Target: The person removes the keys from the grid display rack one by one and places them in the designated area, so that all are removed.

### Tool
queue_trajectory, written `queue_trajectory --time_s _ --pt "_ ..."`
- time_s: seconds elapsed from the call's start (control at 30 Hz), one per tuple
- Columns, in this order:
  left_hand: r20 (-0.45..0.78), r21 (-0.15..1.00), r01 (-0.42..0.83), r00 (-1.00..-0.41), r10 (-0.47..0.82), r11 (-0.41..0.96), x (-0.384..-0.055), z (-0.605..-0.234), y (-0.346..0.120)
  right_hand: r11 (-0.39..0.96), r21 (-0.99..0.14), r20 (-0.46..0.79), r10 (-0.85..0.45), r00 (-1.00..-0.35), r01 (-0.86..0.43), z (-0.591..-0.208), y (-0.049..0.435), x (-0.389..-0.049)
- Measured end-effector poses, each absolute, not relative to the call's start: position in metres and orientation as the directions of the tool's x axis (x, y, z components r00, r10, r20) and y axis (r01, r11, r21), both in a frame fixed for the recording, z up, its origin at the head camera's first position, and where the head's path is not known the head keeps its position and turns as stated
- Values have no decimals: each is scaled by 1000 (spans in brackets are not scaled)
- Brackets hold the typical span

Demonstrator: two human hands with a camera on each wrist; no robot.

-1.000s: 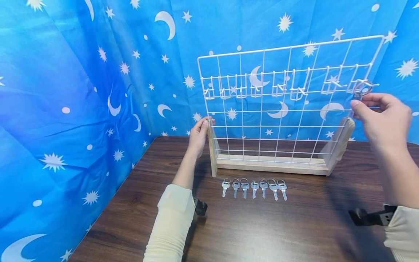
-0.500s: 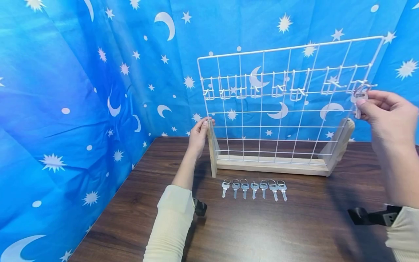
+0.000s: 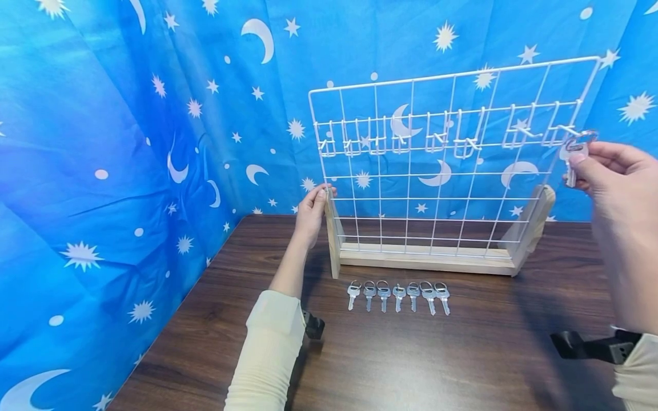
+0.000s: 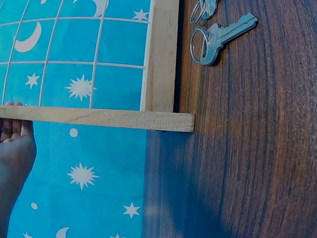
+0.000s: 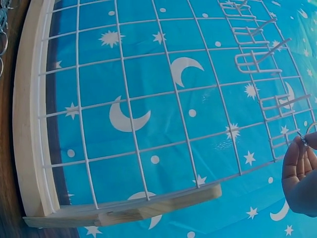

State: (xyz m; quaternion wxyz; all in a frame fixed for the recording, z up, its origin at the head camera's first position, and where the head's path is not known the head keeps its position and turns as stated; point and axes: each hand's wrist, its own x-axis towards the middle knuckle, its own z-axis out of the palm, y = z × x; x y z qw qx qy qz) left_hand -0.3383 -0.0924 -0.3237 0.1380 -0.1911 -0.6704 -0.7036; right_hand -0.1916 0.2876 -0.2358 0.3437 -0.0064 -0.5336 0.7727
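Observation:
A white wire grid (image 3: 452,75) stands in a wooden stand (image 3: 426,260), with a row of white hooks along its upper part. My left hand (image 3: 310,214) grips the upper end of the stand's left post (image 4: 114,118), its fingers partly hidden behind the wood in the left wrist view. At the far right, my right hand (image 3: 624,182) pinches a silver key (image 3: 568,148) between thumb and fingers, blade down. The key's ring (image 3: 586,135) is right at the tip of the rightmost hook (image 3: 560,128). The other hooks hold nothing.
Several silver keys (image 3: 398,298) with rings lie in a row on the dark wooden table (image 3: 390,365), just in front of the stand. A blue cloth (image 3: 257,142) with moons and stars hangs behind and to the left.
My right hand has shifted right with the key, and the ring has slid from along the rightmost hook out to its tip. The key now faces the head camera. My left hand stays put.

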Motion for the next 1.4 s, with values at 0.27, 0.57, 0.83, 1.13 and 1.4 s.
queue_trajectory --time_s 0.27,0.57,0.83,1.13,1.4 --pt "445 895 441 -893 61 -65 -339 -325 -92 -214 -781 415 524 -744 -587 -234 291 -189" --pt "443 896 439 -895 60 -74 -338 -324 -92 -93 -835 435 490 -755 -542 -242 286 -181" --pt "447 894 443 -893 60 -66 -338 -324 -92 192 -933 360 501 -787 -305 -257 287 -172" --pt "444 895 439 -894 59 -81 -339 -323 -92 354 -920 332 473 -816 -169 -278 286 -168" --pt "445 894 441 -893 60 -76 -338 -322 -91 390 -916 266 419 -868 -93 -298 283 -170"
